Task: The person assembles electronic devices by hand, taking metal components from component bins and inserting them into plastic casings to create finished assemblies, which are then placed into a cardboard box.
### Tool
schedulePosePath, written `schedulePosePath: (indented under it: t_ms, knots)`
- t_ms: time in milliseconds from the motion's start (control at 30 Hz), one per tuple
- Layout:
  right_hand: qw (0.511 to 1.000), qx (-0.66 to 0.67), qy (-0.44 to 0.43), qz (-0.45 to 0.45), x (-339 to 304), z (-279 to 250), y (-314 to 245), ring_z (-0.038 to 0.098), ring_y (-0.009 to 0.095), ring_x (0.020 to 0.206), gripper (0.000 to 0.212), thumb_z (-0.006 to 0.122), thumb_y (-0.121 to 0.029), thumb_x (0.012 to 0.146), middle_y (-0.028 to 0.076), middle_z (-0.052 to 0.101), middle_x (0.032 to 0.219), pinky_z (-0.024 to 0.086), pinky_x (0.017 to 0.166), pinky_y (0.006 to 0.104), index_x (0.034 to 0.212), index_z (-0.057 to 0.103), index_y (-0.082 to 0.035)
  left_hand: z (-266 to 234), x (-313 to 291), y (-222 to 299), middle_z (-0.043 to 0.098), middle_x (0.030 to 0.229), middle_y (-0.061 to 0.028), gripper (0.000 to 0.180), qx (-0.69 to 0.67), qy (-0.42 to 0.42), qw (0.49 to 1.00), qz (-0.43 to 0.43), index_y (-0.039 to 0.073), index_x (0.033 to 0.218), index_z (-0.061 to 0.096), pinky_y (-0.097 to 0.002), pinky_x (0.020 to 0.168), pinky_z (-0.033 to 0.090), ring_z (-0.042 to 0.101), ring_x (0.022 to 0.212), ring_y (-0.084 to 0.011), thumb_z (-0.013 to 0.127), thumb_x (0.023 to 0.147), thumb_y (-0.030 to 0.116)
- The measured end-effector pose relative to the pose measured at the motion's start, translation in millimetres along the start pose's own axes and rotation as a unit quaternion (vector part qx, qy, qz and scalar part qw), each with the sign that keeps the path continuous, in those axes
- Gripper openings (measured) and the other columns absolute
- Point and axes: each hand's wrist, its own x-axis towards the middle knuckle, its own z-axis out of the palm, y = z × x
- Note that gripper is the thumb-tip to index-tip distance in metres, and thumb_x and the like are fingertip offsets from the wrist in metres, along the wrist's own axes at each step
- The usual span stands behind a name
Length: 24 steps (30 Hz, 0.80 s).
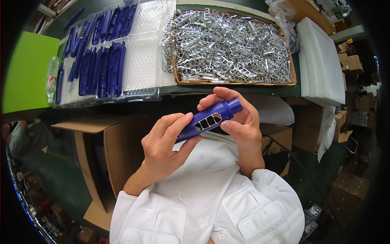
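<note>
Between my two hands is a blue plastic tube-shaped housing (189, 130), tilted with its narrower collared end up to the right. A long rounded window in its side is crossed by thin bars. My left hand (164, 142) grips the wider lower end, thumb below and fingers over the top. Around the collared end curl the thumb and fingers of my right hand (245, 122). Both hands are above my lap, just in front of the bench edge. What lies inside the housing cannot be made out.
On the bench stands a shallow cardboard box (233, 46) heaped with shiny metal clip-like parts. Left of it, a clear plastic tray (142, 67) carries several blue shell pieces (109, 69). A plastic bottle (52, 79), a green board (28, 73) and white foam sheets (321, 61) flank these.
</note>
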Motion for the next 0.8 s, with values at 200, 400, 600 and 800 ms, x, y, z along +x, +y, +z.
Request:
schedulePosePath:
  t_ms: [200, 400, 600, 800]
  knots:
    - [1.000, 0.013, 0.016, 0.002, 3.2, -6.2, -5.8, 0.067, 0.038, 0.121, 0.073, 0.075, -0.011, 0.083, 0.028, 0.066, 0.127, 0.052, 0.108, 0.0495, 0.147, 0.047, 0.010, -1.3, 6.9, 6.0, 0.072, 0.112, -0.0168, 0.057, -0.029, -0.024, 0.999, -0.029, 0.004, 0.127, 0.067, -0.0359, 0.074, 0.063, 0.074, 0.091, -0.0314, 0.091, 0.075, 0.007]
    - [1.000, 0.009, 0.009, 0.001, 15.9, -16.5, -16.4, 0.067, 0.037, 0.121, 0.075, 0.076, -0.012, 0.084, 0.027, 0.066, 0.128, 0.052, 0.108, 0.0489, 0.149, 0.046, 0.009, 0.7, 24.0, 12.9, 0.073, 0.115, -0.0190, 0.055, -0.022, -0.036, 0.999, -0.028, 0.003, 0.127, 0.066, -0.0362, 0.077, 0.063, 0.076, 0.095, -0.0321, 0.089, 0.077, 0.005]
    - [0.998, -0.002, 0.049, -0.049, 27.1, -29.8, -18.9, 0.063, 0.034, 0.129, 0.084, 0.080, -0.020, 0.088, 0.030, 0.055, 0.146, 0.049, 0.110, 0.0429, 0.154, 0.038, 0.010, -2.8, 54.9, 9.5, 0.074, 0.114, -0.0192, 0.052, 0.010, -0.031, 0.999, -0.005, 0.001, 0.125, 0.068, -0.0355, 0.081, 0.062, 0.076, 0.097, -0.0315, 0.089, 0.078, 0.006]
    - [0.991, -0.039, 0.100, -0.074, 20.0, -70.1, -22.4, 0.064, 0.025, 0.124, 0.063, 0.071, -0.005, 0.096, 0.021, 0.063, 0.138, 0.049, 0.107, 0.0369, 0.152, 0.044, 0.005, 1.9, 178.3, -16.5, 0.075, 0.107, -0.0183, 0.041, 0.096, 0.062, 0.989, -0.090, 0.003, 0.125, 0.069, -0.0372, 0.078, 0.056, 0.074, 0.089, -0.0307, 0.082, 0.087, 0.014]
